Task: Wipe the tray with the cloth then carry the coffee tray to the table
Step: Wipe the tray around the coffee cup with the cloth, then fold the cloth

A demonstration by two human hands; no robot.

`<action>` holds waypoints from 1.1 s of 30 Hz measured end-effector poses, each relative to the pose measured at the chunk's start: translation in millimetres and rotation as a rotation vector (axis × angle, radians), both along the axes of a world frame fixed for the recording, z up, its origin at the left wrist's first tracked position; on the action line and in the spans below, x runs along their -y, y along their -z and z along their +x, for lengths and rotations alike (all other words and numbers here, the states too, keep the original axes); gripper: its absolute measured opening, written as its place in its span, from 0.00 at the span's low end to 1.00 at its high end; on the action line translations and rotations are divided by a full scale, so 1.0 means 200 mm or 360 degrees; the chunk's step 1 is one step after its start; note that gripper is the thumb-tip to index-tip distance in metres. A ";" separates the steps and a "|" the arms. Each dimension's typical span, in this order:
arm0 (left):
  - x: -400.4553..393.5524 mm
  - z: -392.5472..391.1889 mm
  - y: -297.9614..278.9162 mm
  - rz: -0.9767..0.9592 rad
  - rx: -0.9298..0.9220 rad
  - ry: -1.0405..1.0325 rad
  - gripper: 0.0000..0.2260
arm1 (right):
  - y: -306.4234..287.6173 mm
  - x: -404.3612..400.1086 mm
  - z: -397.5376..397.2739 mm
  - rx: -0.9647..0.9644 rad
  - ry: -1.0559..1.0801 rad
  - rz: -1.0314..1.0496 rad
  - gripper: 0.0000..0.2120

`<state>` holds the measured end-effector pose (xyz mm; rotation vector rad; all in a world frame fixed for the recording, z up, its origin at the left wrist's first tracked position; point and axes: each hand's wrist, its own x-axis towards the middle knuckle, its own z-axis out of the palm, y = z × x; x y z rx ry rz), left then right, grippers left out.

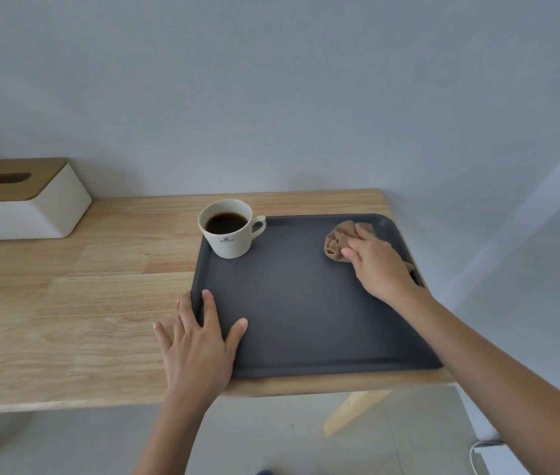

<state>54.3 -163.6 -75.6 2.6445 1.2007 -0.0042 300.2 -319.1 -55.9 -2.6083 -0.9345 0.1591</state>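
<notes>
My left hand (pixel 199 341) is closest to me, lying flat and open across the near left corner of the tray (pixel 306 313), fingers spread, half on the wood, just pinning it in place. The tray's dark grey and sits at the right end of the wooden counter (pixel 66 303), right up to the edge. My right hand (pixel 374 262) is over in the far right corner, pressed down on the scrunched brown cloth (pixel 338 241), fingers curled over it. The coffee cup (pixel 228 228) is full-ish and sits in the far left corner, so I'd say wipe in long strokes toward me, go easy near the cup, and don't jolt the tray. There's a tissue box (pixel 21 200) off to the far left, well clear.
</notes>
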 end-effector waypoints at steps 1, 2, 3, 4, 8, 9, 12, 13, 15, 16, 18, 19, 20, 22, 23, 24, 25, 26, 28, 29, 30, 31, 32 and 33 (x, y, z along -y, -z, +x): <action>0.00 0.00 0.00 0.0011 -0.0003 0.0001 0.36 | 0.00 0.00 -0.05 -0.0013 -0.0035 0.0000 0.19; 0.00 0.00 0.00 0.0021 -0.0010 0.0000 0.36 | 0.00 0.02 -0.11 -0.0022 -0.0107 0.0005 0.19; 0.00 0.00 0.00 0.0030 -0.0012 -0.0002 0.36 | 0.00 0.05 -0.17 -0.0010 -0.0208 0.0015 0.20; 0.00 0.00 0.01 0.0036 -0.0008 -0.0005 0.36 | 0.01 0.10 -0.24 0.0014 -0.0318 0.0020 0.20; -0.01 0.00 0.01 -0.0002 0.0009 -0.0011 0.36 | -0.02 0.31 -0.34 -0.0227 -0.0602 0.0052 0.23; -0.01 0.00 0.01 -0.0029 -0.0007 -0.0022 0.36 | -0.04 0.36 -0.32 -0.0289 -0.0561 0.0094 0.25; 0.02 0.03 -0.03 -0.0004 0.0015 -0.0008 0.34 | -0.05 0.46 -0.24 -0.0025 -0.0272 -0.0051 0.40; 0.04 0.08 -0.05 0.0050 0.0092 0.0046 0.32 | -0.05 0.47 -0.22 0.0046 -0.0202 -0.0210 0.44; 0.12 0.21 -0.10 0.0047 0.0283 0.0238 0.29 | -0.03 0.49 -0.23 0.0060 -0.0164 -0.0405 0.42; 0.17 0.30 -0.11 -0.0031 0.0322 0.0355 0.27 | -0.02 0.49 -0.25 0.0034 -0.0163 -0.0376 0.36; 0.25 0.46 -0.13 -0.0204 0.0236 0.0551 0.26 | -0.01 0.47 -0.28 -0.0004 -0.0133 -0.0199 0.24; 0.29 0.52 -0.13 -0.0269 0.0180 0.0607 0.25 | -0.01 0.47 -0.29 -0.0009 -0.0123 -0.0118 0.19; 0.32 0.55 -0.12 -0.0302 0.0171 0.0632 0.24 | -0.01 0.47 -0.30 -0.0011 -0.0126 -0.0044 0.15; 0.36 0.58 -0.12 -0.0291 0.0287 0.0632 0.16 | -0.02 0.47 -0.30 -0.0038 -0.0135 0.0098 0.07; 0.36 0.58 -0.13 -0.0292 0.0378 0.0630 0.12 | -0.05 0.47 -0.31 -0.0075 -0.0139 0.0145 0.06; 0.36 0.57 -0.14 -0.0349 0.0496 0.0645 0.10 | -0.06 0.48 -0.31 -0.0100 -0.0160 0.0188 0.06; 0.35 0.55 -0.16 -0.0479 0.0642 0.0664 0.08 | -0.07 0.48 -0.31 -0.0123 -0.0188 0.0225 0.06; 0.34 0.54 -0.19 -0.0655 0.0780 0.0678 0.08 | -0.08 0.49 -0.31 -0.0172 -0.0214 0.0268 0.06; 0.32 0.49 -0.26 -0.0941 0.0989 0.0714 0.08 | -0.12 0.49 -0.29 -0.0400 -0.0224 0.0379 0.11; 0.31 0.47 -0.30 -0.1003 0.1057 0.0750 0.08 | -0.15 0.48 -0.27 -0.0570 -0.0219 0.0433 0.16; 0.30 0.45 -0.34 -0.1052 0.1116 0.0788 0.08 | -0.18 0.47 -0.25 -0.0738 -0.0234 0.0479 0.20; 0.29 0.42 -0.38 -0.1098 0.1174 0.0812 0.09 | -0.21 0.46 -0.23 -0.0862 -0.0281 0.0520 0.22; 0.28 0.40 -0.42 -0.1149 0.1231 0.0818 0.09 | -0.25 0.44 -0.22 -0.0945 -0.0345 0.0567 0.21; 0.25 0.37 -0.46 -0.1189 0.1285 0.0806 0.09 | -0.29 0.41 -0.21 -0.0982 -0.0404 0.0600 0.20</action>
